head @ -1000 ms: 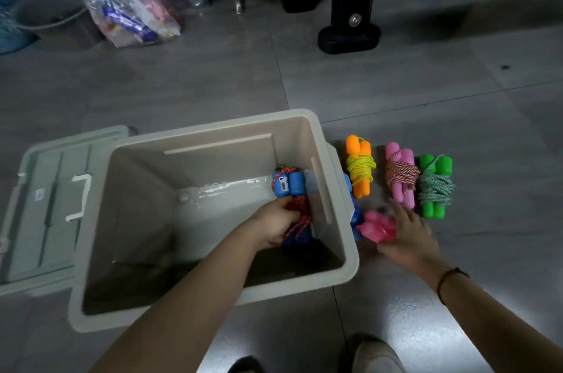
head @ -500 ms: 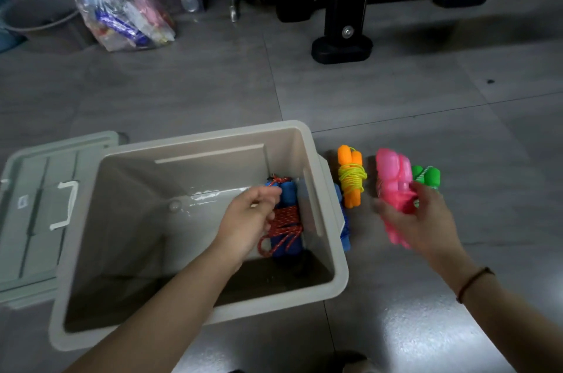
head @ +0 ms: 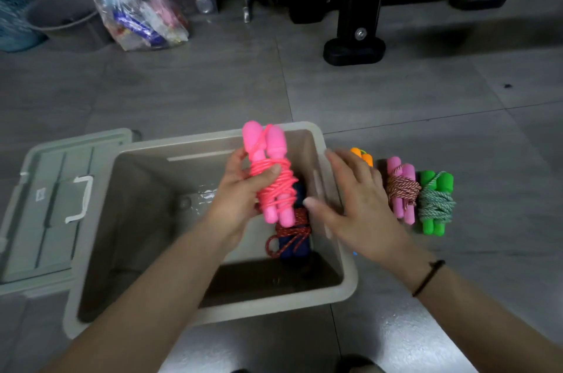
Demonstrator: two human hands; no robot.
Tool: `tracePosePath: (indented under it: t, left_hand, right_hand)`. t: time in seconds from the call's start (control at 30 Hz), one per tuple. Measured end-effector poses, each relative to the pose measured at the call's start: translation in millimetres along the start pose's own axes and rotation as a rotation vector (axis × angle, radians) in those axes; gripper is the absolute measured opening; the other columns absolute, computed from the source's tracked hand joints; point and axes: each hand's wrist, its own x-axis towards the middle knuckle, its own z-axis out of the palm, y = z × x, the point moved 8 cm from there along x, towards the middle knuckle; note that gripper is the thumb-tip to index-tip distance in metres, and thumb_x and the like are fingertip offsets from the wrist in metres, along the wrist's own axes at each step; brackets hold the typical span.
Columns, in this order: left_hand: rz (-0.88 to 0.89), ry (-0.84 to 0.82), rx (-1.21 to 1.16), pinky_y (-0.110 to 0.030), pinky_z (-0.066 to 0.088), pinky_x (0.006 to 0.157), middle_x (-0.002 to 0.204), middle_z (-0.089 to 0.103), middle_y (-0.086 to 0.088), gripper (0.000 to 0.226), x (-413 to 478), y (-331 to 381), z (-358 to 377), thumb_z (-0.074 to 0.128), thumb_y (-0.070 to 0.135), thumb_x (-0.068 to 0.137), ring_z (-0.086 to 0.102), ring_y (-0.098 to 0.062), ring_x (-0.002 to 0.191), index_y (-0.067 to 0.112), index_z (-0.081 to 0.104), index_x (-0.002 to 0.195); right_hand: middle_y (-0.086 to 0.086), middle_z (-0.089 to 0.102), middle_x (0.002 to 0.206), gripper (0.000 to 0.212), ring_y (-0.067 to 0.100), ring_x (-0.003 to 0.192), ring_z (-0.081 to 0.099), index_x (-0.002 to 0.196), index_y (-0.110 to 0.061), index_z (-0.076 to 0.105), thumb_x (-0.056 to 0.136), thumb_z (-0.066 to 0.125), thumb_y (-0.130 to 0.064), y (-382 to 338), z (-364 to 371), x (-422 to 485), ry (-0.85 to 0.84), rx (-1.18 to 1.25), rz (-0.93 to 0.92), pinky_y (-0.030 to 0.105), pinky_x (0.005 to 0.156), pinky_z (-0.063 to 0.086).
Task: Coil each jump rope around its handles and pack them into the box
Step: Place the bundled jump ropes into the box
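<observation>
Gripping a coiled bright pink jump rope (head: 271,180), the left hand (head: 240,199) has its fingers wrapped behind the two handles and its thumb pressed across the cord wound round them. It holds the bundle nearly upright over the open box (head: 347,275), towards the box's right side. The right hand (head: 356,205) is open, fingers straight and spread, palm down over the box's right rim, just beside the pink bundle but not touching it; it looks a little blurred. A dark band (head: 428,278) circles its wrist. Inside the box, against the right wall, lies a blue-handled rope (head: 292,235) wrapped in red cord. On the floor (head: 182,92) right of the box three more coiled ropes lie side by side: an orange rope (head: 362,156), mostly hidden behind the right hand, a pale pink rope (head: 402,189) with red-and-white cord, and a green rope (head: 435,205). The box's lid (head: 45,205) lies flat to its left. Farther back stand a grey bucket (head: 61,12), a clear plastic bag (head: 140,12) of packets, and a black stand foot (head: 353,51).
</observation>
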Motion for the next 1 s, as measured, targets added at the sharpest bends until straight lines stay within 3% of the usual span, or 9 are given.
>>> tracePosePath:
  t: [0.13,0.23,0.3,0.4,0.53,0.67,0.77,0.83,1.0]
  left_hand:
    - [-0.189,0.017,0.391,-0.037,0.056,0.071,0.106,0.065,-0.022,0.042,18.8,-35.7,-51.9,0.064,0.001,0.085,0.065,-0.027,0.078,-0.003,0.049,0.123]
    - [-0.325,0.035,0.520,-0.057,0.052,0.085,0.105,0.064,-0.030,0.038,27.2,-69.3,-73.1,0.066,-0.005,0.082,0.064,-0.039,0.085,-0.006,0.052,0.118]
    - [-0.413,0.058,0.482,-0.056,0.051,0.086,0.103,0.065,-0.026,0.040,30.3,-88.6,-75.1,0.065,-0.006,0.083,0.064,-0.040,0.089,-0.005,0.051,0.120]
    - [-0.446,0.086,0.541,-0.043,0.052,0.083,0.089,0.064,-0.012,0.033,35.8,-108.7,-69.7,0.068,0.001,0.084,0.062,-0.029,0.080,0.002,0.057,0.115]
    - [-0.386,0.217,0.863,-0.041,0.054,0.086,0.093,0.064,-0.011,0.028,41.7,-112.2,-80.4,0.074,0.022,0.081,0.066,-0.033,0.094,0.010,0.065,0.104]
    - [-0.358,0.307,0.778,-0.045,0.054,0.087,0.104,0.070,-0.018,0.031,56.7,-127.2,-100.2,0.076,0.014,0.077,0.068,-0.032,0.094,0.015,0.063,0.105]
    - [-0.360,0.287,0.770,-0.043,0.056,0.086,0.103,0.069,-0.013,0.040,62.2,-131.0,-109.1,0.072,0.012,0.077,0.068,-0.029,0.094,0.014,0.061,0.115]
    - [-0.363,0.268,0.757,-0.044,0.057,0.084,0.101,0.068,-0.012,0.032,55.3,-125.5,-105.0,0.068,0.010,0.078,0.068,-0.029,0.094,0.012,0.062,0.110]
    - [-0.404,0.258,0.719,-0.041,0.058,0.081,0.096,0.065,-0.015,0.027,52.1,-124.9,-103.3,0.067,0.003,0.083,0.067,-0.030,0.087,0.009,0.060,0.108]
  right_hand:
    - [-0.009,0.040,0.140,0.053,0.005,0.131,0.034,0.143,-0.025,0.036,0.094,0.049,-0.041,58.0,30.8,-22.0,-0.022,0.538,0.331,0.022,0.107,0.024]
    - [-0.001,0.059,0.120,0.021,0.015,0.111,0.054,0.117,-0.030,0.057,0.098,0.046,-0.030,107.5,49.4,-36.4,0.074,0.718,0.554,0.034,0.097,0.041]
    - [0.006,0.060,0.118,0.023,0.022,0.103,0.056,0.118,-0.021,0.057,0.095,0.052,-0.020,138.5,68.4,-45.0,0.040,0.644,0.695,0.037,0.087,0.043]
    - [0.008,0.058,0.116,0.050,0.030,0.107,0.059,0.131,-0.010,0.048,0.085,0.066,-0.017,171.0,101.4,-54.8,-0.098,0.551,0.846,0.040,0.090,0.047]
    - [0.008,0.069,0.107,0.080,0.028,0.095,0.066,0.121,-0.012,0.056,0.051,0.072,-0.047,190.2,144.2,-56.7,-0.259,0.566,0.863,0.045,0.087,0.053]
    - [0.007,0.067,0.105,0.038,0.021,0.095,0.064,0.114,-0.009,0.058,0.079,0.068,-0.018,175.6,141.3,-50.9,-0.266,0.508,0.828,0.024,0.068,0.046]
    - [0.008,0.065,0.088,0.015,0.017,0.074,0.069,0.100,-0.006,0.059,0.086,0.060,0.000,162.7,132.3,-54.6,-0.215,0.792,0.893,0.022,0.058,0.050]
    - [0.010,0.066,0.084,0.011,0.012,0.057,0.067,0.095,-0.005,0.060,0.088,0.059,0.002,153.2,123.6,-59.0,-0.209,0.992,0.903,0.022,0.049,0.053]
    - [0.012,0.066,0.093,0.018,0.011,0.062,0.069,0.098,-0.007,0.062,0.083,0.063,0.002,148.9,88.0,-71.8,-0.079,1.244,0.876,0.025,0.059,0.059]
